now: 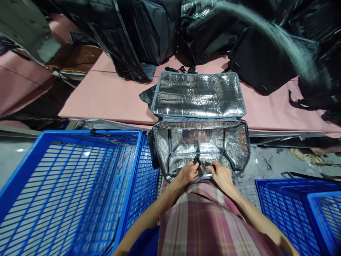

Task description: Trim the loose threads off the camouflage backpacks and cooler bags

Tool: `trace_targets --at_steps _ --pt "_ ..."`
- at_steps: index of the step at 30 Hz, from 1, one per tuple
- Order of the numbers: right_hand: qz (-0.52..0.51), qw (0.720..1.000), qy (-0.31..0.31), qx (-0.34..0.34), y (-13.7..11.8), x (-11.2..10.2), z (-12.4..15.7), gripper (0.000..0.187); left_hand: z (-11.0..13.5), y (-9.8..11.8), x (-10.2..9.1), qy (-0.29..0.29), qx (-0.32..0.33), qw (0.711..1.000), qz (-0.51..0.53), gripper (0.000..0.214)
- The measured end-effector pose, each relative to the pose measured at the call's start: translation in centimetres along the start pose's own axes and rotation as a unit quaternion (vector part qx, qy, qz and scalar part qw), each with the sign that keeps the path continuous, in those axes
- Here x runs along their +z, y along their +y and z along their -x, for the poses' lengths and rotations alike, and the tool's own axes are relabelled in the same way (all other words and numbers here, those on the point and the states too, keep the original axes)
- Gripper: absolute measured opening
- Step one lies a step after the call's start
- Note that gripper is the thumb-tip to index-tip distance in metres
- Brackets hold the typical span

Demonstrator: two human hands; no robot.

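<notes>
Pink-topped desk (98,96) stretching from nine to three o'clock, black bags (255,60) crowding its far side from eleven to two, blurred grey object (23,28) at ten, blue mesh basket (131,181) at eight, blue crate (285,206) at four.

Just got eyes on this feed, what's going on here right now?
A person is handling an open, silver-lined bag at the edge of a pink table. Its lid is folded back over the tabletop. The left hand pinches a black strap near the front of the opening; the right hand is close beside it, though its grip is hard to make out. Dark bags sit behind, and a blue crate stands to the left.
</notes>
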State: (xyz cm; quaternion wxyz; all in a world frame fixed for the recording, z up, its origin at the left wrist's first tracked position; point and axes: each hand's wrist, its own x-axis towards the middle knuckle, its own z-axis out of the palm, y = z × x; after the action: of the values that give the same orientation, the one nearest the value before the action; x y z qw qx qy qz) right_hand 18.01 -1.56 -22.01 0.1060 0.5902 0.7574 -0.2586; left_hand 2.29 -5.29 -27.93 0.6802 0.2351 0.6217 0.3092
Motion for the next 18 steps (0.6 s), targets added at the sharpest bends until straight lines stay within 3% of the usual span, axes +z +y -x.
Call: trace_targets --at_steps 7,13,16,18 --pt "0.005 1.0 -0.002 0.003 0.0 -0.1 0.0 0.032 0.3 0.5 0.2 -0.043 -0.053 0.99 0.124 0.014" --pt "-0.014 1.0 -0.005 0.003 -0.2 0.1 0.0 0.032 0.1 0.2 0.2 -0.046 -0.054 0.976 0.204 0.011" --pt "-0.117 0.993 0.015 0.022 -0.1 1.0 -0.1 0.029 0.1 0.1 0.2 -0.043 -0.05 0.972 0.228 0.011" --pt "-0.224 0.973 0.032 0.045 -0.1 1.6 -0.5 0.026 0.2 0.1 0.3 -0.043 -0.051 0.969 0.238 0.012"
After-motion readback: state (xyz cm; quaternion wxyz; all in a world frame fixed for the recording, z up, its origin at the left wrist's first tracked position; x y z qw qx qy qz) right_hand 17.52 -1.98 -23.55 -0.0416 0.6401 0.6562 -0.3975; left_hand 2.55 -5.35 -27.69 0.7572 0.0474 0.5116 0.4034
